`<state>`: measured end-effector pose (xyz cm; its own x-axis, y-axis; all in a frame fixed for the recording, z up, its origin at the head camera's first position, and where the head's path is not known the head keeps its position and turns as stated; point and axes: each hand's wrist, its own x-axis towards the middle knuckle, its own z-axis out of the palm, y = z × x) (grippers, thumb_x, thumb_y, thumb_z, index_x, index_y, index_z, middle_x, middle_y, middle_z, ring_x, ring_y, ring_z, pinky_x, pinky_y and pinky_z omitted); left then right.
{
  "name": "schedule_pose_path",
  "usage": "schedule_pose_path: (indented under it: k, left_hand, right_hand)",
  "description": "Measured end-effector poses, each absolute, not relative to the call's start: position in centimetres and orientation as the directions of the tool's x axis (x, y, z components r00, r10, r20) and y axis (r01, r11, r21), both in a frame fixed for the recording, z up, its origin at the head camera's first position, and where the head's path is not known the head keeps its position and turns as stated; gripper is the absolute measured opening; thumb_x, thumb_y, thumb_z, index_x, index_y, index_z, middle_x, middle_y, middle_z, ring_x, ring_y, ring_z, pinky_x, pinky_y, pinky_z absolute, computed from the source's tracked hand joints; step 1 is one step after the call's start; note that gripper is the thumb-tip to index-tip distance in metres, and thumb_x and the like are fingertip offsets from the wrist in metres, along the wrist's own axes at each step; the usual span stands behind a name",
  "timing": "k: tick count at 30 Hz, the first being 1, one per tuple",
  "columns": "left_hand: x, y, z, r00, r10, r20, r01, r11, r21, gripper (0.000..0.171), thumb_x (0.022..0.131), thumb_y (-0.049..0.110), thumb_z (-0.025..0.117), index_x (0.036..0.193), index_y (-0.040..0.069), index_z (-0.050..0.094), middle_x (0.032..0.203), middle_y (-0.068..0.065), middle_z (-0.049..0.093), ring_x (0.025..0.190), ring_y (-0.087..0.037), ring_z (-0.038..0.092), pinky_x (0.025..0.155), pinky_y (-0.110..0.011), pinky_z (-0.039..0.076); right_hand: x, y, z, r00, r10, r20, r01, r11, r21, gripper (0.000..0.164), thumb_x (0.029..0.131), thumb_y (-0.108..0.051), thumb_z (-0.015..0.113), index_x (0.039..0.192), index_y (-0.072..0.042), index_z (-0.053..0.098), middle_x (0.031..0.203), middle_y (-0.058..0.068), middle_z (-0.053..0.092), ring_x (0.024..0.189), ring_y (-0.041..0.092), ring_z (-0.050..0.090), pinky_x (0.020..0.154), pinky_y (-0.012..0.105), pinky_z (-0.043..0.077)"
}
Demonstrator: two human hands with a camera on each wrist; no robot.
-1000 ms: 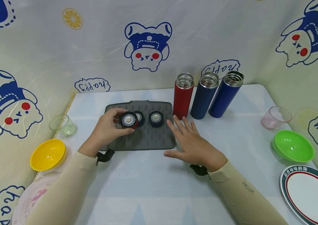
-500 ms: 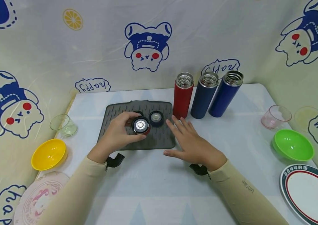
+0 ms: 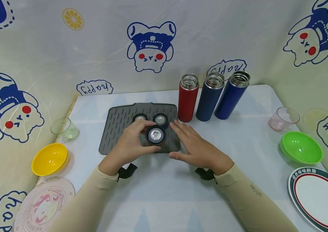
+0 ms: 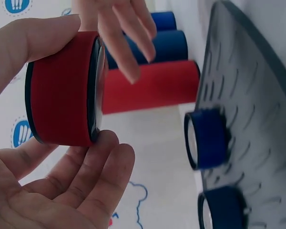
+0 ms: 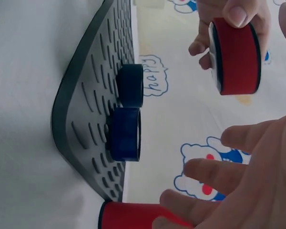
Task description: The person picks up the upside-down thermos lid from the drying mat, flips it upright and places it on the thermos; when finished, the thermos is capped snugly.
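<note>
My left hand [image 3: 132, 143] grips a red bottle lid [image 4: 62, 90] between thumb and fingers, held up over the front of the grey ridged mat [image 3: 114, 125]. In the head view its metallic inner face turns up toward me. Two more lids sit on the mat behind it: a blue one [image 3: 160, 119] and a dark blue one [image 3: 139, 117], the latter partly hidden by my left hand. Fingers spread and holding nothing, my right hand [image 3: 197, 148] hovers at the mat's right edge. Beyond it stand a red bottle [image 3: 188, 101], a dark blue bottle [image 3: 209, 100] and a blue bottle [image 3: 232, 98], all lidless.
Along the left side are a greenish glass [image 3: 64, 129], a yellow bowl [image 3: 50, 159] and a pink plate [image 3: 45, 206]. A pink glass [image 3: 283, 119], a green bowl [image 3: 301, 147] and a white plate [image 3: 320, 199] with a dark rim line the right. A printed cloth hangs behind.
My left hand has carried the red lid rightward and toward me, from the mat's left part to in front of the blue lid. The right hand has stayed almost still.
</note>
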<state>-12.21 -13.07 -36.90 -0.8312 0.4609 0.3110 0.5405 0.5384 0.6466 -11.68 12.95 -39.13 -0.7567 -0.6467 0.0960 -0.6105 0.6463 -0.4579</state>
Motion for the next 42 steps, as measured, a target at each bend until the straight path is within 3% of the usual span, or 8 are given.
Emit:
schedule_pose_path:
  k: [6, 11, 19, 26, 31, 42]
  left_hand:
    - [-11.8, -11.5, -37.3, -0.802, 0.492, 0.338, 0.579, 0.5, 0.644, 0.072, 0.068, 0.04, 0.083, 0.127, 0.014, 0.052, 0.116, 0.006, 0.052, 0.096, -0.008, 0.051, 0.082, -0.032, 0.048]
    - [-11.7, -10.6, -37.6, -0.788, 0.499, 0.36, 0.589, 0.442, 0.676, 0.07, 0.069, 0.033, 0.084, 0.128, 0.012, 0.051, 0.119, 0.006, 0.052, 0.099, -0.008, 0.053, 0.085, -0.029, 0.047]
    - [-11.5, -10.2, -37.8, -0.796, 0.488, 0.359, 0.571, 0.409, 0.711, 0.069, 0.068, 0.026, 0.085, 0.126, 0.011, 0.051, 0.121, 0.006, 0.053, 0.102, -0.01, 0.055, 0.086, -0.028, 0.047]
    - [-11.4, -10.1, -37.8, -0.813, 0.476, 0.337, 0.532, 0.368, 0.763, 0.07, 0.068, 0.023, 0.086, 0.128, 0.015, 0.051, 0.124, 0.007, 0.051, 0.105, -0.011, 0.054, 0.088, -0.029, 0.046]
    - [-10.4, -9.6, -36.3, -0.826, 0.472, 0.309, 0.489, 0.327, 0.809, 0.071, 0.069, 0.011, 0.085, 0.13, 0.006, 0.049, 0.124, -0.004, 0.052, 0.104, -0.019, 0.055, 0.089, -0.035, 0.046]
    - [-11.5, -10.0, -38.5, -0.794, 0.444, 0.415, 0.581, 0.358, 0.73, 0.071, 0.068, 0.032, 0.084, 0.131, 0.018, 0.053, 0.118, 0.007, 0.055, 0.099, -0.01, 0.056, 0.084, -0.026, 0.048]
  right_hand:
    - [-11.7, 12.9, -39.2, -0.75, -0.645, 0.148, -0.609, 0.586, -0.535, 0.086, 0.086, -0.064, 0.049, 0.151, -0.028, 0.006, 0.154, -0.009, 0.012, 0.137, 0.009, 0.013, 0.106, 0.039, 0.026]
    - [-11.7, 12.8, -39.2, -0.718, -0.666, 0.202, -0.642, 0.522, -0.562, 0.081, 0.09, -0.055, 0.052, 0.151, -0.02, 0.013, 0.151, -0.005, 0.019, 0.136, 0.012, 0.02, 0.106, 0.038, 0.027]
    - [-11.9, 12.9, -39.2, -0.703, -0.655, 0.277, -0.658, 0.451, -0.603, 0.075, 0.088, -0.048, 0.06, 0.148, -0.018, 0.026, 0.144, -0.004, 0.035, 0.13, 0.011, 0.032, 0.104, 0.036, 0.031]
    - [-11.9, 13.0, -39.2, -0.696, -0.641, 0.323, -0.653, 0.378, -0.656, 0.07, 0.087, -0.04, 0.066, 0.145, -0.021, 0.032, 0.139, -0.012, 0.039, 0.125, 0.003, 0.037, 0.102, 0.028, 0.033]
    - [-12.0, 13.2, -39.3, -0.695, -0.638, 0.33, -0.651, 0.364, -0.666, 0.068, 0.087, -0.038, 0.065, 0.145, -0.023, 0.032, 0.138, -0.012, 0.039, 0.124, 0.004, 0.038, 0.101, 0.028, 0.034]
    - [-12.3, 13.6, -39.4, -0.654, -0.642, 0.401, -0.687, 0.281, -0.67, 0.075, 0.085, -0.027, 0.071, 0.146, -0.017, 0.031, 0.139, -0.009, 0.039, 0.121, 0.009, 0.044, 0.096, 0.028, 0.04]
